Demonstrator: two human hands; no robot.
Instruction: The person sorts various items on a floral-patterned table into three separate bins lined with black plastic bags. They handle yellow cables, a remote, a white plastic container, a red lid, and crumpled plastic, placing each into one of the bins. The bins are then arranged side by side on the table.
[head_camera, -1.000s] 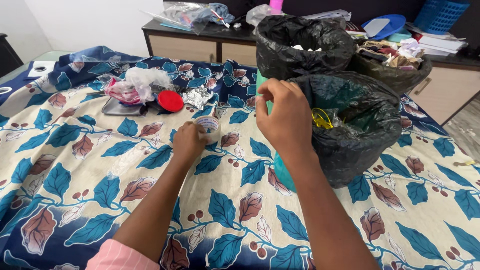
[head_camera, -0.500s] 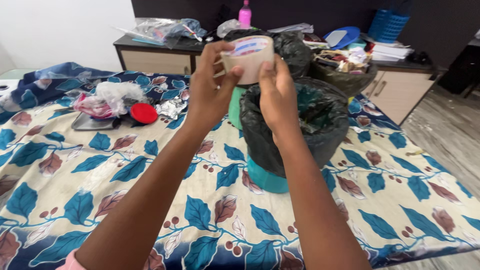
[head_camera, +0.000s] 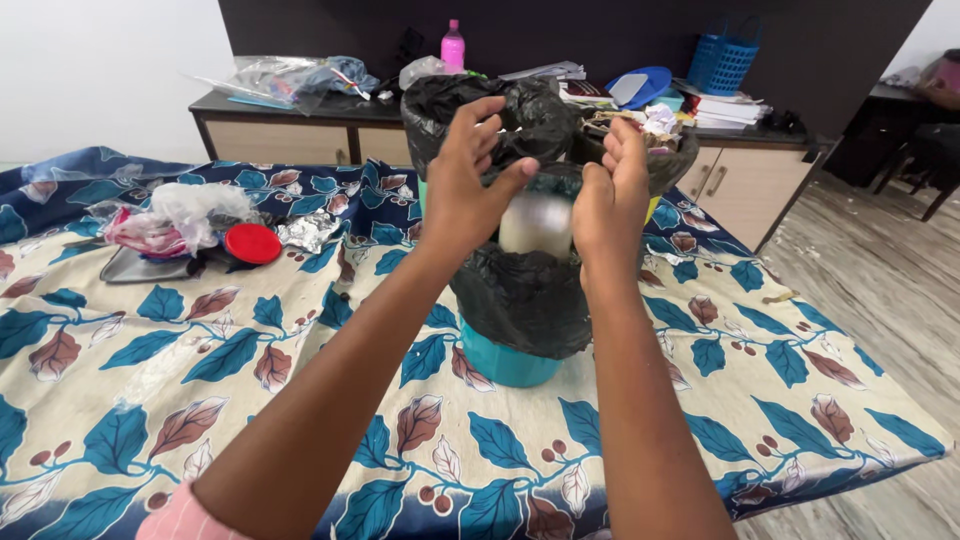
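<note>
My left hand (head_camera: 468, 185) and my right hand (head_camera: 612, 192) are raised side by side with fingers spread, over a teal bin lined with a black bag (head_camera: 520, 295). Between the two hands, a pale roll of tape (head_camera: 537, 224) shows as a blur in the air just above the bin's mouth, touching neither hand. The bin stands on a table covered by a leaf-patterned cloth (head_camera: 200, 350).
Two more black-bagged bins (head_camera: 445, 110) (head_camera: 668, 160) stand behind the near one. At the left lie a red lid (head_camera: 252, 243), crumpled plastic (head_camera: 185, 205) and foil (head_camera: 305, 231). A cluttered cabinet (head_camera: 300, 140) with a pink bottle (head_camera: 453, 45) and blue basket (head_camera: 722, 64) lines the wall.
My left hand picked the tape roll off the cloth, both hands held it up over the bin, and now they have spread apart and the roll is dropping between them.
</note>
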